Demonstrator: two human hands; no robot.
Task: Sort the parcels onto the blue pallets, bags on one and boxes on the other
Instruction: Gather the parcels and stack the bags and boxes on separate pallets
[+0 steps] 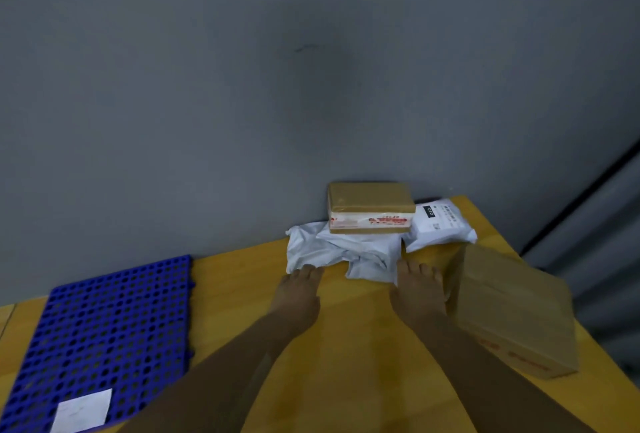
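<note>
A yellow wooden table (346, 363) fills the lower view. A plain grey wall (173, 86) rises behind the table, meeting its far edge, with a dark smudge (311, 51) high above. Right of the table, a dark strip (581, 197) slants beside a paler grey panel (595, 259).

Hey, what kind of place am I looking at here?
Probably a parcel sorting station: a blue pallet lies on a wooden table, with a taped cardboard box and a white mailer bag.

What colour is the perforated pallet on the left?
The perforated plastic pallet is blue; head view.
</note>
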